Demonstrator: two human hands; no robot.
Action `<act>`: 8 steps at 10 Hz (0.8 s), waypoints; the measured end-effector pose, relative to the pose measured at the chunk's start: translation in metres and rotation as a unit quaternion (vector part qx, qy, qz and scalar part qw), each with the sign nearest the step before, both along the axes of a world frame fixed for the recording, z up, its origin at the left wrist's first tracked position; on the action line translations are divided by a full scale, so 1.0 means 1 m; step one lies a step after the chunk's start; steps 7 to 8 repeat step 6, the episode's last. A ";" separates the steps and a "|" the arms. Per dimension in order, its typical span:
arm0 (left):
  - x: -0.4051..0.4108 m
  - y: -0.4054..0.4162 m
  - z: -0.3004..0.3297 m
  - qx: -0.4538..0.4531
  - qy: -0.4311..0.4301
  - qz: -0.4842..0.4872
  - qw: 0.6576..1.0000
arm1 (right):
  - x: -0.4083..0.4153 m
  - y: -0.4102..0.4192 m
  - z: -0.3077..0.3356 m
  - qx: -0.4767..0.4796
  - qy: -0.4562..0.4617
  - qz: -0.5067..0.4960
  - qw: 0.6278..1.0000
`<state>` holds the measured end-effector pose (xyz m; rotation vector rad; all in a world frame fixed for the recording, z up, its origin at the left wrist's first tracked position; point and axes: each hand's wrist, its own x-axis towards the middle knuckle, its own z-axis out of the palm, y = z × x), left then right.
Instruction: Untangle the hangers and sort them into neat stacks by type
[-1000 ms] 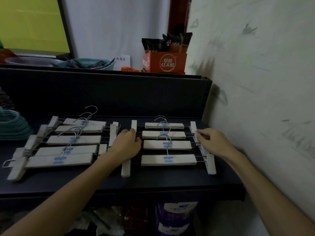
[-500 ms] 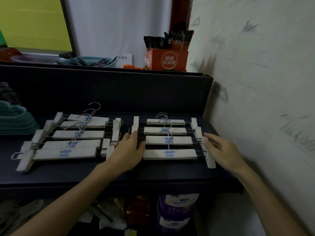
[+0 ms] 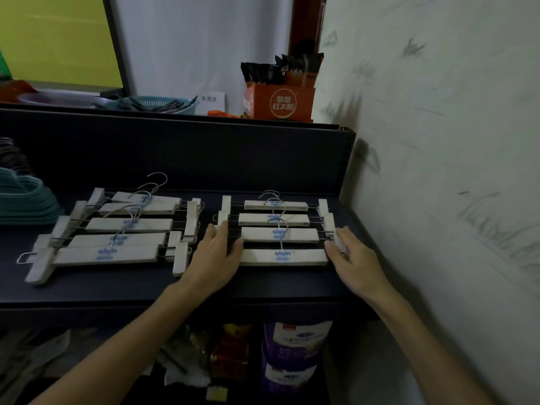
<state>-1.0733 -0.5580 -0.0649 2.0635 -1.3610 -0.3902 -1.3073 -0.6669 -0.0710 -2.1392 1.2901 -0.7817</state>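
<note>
Two groups of pale wooden clip hangers lie flat on a dark matte shelf (image 3: 263, 285), each a flat rectangular bar with blue "aiqin" print, thin wire rods, a block clip at each end and a curved steel hook.

Right group (image 3: 279, 229): four hangers at the shelf's right end, near the rough whitish wall (image 3: 438, 141); bars parallel, long axes along the front edge, hooks toward the back panel.

Left group (image 3: 117, 229): five hangers, fanned and slightly skewed, hooks toward the back.

Teal hangers (image 3: 26, 200) stacked at the left edge.

Left hand (image 3: 214, 255): fingers extended, resting on the right group's left-end clips.

Right hand (image 3: 352, 258): fingers lightly bent, touching the right-end clips; cannot tell whether it pinches one.

Orange carton (image 3: 280, 102) and teal basket (image 3: 157, 104) sit on the ledge above.
</note>
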 end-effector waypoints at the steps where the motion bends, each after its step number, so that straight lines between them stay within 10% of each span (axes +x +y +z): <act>1: -0.003 0.002 0.003 0.006 -0.010 0.007 1.000 | -0.001 0.000 0.001 -0.005 0.010 0.007 1.000; 8: 0.024 0.032 0.026 -0.052 -0.303 0.005 0.952 | 0.025 0.007 0.036 -0.228 0.153 0.009 0.962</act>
